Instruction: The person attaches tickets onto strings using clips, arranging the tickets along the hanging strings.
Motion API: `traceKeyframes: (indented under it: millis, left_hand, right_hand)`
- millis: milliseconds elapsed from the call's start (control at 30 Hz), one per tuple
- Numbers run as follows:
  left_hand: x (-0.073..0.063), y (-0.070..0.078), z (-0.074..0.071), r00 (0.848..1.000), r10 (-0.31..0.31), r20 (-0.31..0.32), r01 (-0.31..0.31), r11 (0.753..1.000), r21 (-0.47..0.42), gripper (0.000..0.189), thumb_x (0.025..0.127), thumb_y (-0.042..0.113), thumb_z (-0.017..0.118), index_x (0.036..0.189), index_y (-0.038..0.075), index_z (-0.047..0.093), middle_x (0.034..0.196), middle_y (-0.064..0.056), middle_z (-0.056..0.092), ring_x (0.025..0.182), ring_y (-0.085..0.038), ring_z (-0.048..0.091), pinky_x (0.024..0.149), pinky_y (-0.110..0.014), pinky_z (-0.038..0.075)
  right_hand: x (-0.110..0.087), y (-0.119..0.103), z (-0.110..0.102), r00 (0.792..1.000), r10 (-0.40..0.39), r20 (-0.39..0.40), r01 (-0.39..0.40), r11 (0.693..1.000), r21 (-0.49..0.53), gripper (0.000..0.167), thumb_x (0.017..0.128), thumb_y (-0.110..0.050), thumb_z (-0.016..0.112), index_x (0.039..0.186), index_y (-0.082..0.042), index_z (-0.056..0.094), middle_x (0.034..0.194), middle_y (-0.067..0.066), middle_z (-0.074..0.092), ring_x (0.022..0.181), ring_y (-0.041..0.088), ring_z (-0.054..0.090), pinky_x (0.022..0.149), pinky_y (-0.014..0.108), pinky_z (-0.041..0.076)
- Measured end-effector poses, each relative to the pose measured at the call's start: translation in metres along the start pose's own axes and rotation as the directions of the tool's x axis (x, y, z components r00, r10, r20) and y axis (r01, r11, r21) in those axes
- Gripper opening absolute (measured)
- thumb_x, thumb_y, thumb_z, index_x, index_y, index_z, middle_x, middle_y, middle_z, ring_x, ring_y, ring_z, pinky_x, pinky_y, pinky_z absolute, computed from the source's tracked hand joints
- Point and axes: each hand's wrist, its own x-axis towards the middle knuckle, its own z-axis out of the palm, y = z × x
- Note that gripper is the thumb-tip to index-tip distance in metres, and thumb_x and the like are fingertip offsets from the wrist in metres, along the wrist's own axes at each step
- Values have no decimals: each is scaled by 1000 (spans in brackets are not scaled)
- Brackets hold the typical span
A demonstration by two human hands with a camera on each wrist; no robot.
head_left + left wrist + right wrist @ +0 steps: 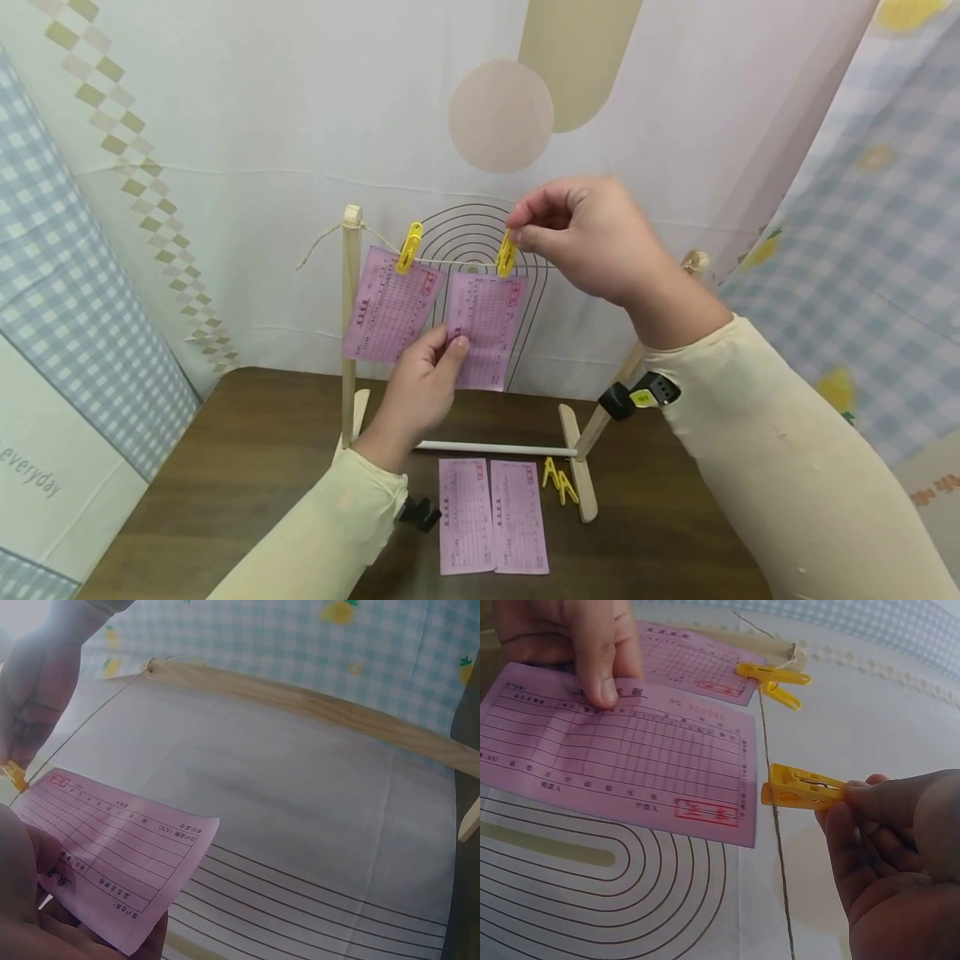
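Observation:
My left hand pinches a pink printed slip by its left edge, thumb in front. Above it, my right hand pinches the handle end of a yellow clothespin. In the right wrist view, the jaws of that clothespin are at the string, and a narrow gap separates them from the slip's top edge. To the left, a second pink slip hangs tilted from the string under another yellow clothespin.
The string runs between two wooden posts, joined low down by a white rod. On the brown table lie two more pink slips and two yellow clothespins, near the stand's right foot. A patterned cloth hangs behind.

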Motion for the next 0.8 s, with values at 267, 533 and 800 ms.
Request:
traceKeyframes:
  millis: [267,533,800]
  left_hand:
    - [2,3,0,1000,4,14,-3,1000,-22,33,120,28,55,145,13,71,133,-12,77,122,-29,75,102,-52,63]
    - [4,2,-1,1000,13,16,-13,999,-30,33,120,29,55,144,14,71,132,-11,76,121,-27,74,101,-51,63]
    - [4,4,1,1000,13,14,-12,999,-48,31,119,27,56,142,12,72,131,-14,76,121,-29,73,101,-53,62]
  right_hand:
    - [6,2,8,1000,-4,18,4,1000,12,7,104,-14,81,109,-12,85,106,4,83,96,13,73,84,24,59]
    - [8,2,13,998,-22,50,22,1000,9,6,103,-12,80,107,-13,84,104,4,82,94,14,73,82,24,59]
    - [7,3,12,997,-17,78,17,1000,8,7,104,-10,78,107,-13,83,106,5,82,93,14,73,81,23,59]
